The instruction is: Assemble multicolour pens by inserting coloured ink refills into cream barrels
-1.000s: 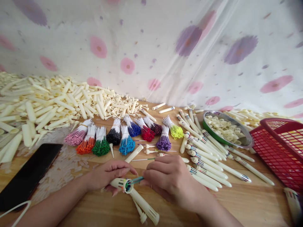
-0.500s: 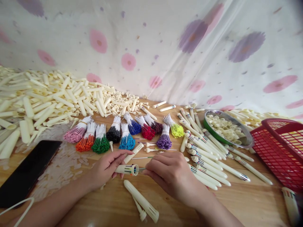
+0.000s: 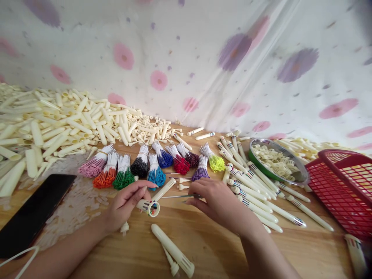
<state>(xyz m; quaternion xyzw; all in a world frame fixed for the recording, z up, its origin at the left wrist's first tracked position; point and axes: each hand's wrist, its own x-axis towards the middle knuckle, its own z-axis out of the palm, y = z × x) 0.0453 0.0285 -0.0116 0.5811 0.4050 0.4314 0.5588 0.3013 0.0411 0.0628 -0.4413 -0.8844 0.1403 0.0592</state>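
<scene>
My left hand is closed around a cream pen barrel with slots along its side. The barrel's round open mouth faces right and toward me, and small coloured parts show inside. To the right of it, apart from the mouth, my right hand pinches a thin pen refill by its dark end. The refill points left, low over the table or resting on it; I cannot tell which. Another cream barrel lies just behind the held one. Nearer me lie a long cream barrel and a thin plunger-like piece.
Banded bundles of coloured refills stand across the middle. Cream tubes are heaped at the left, behind a black phone. Multicolour pens lie at the right, near a bowl of small parts and a red basket.
My right hand has drawn away from the barrel's mouth, where it held a thin refill, and now grips a refill farther right. The barrel has tipped more toward me.
</scene>
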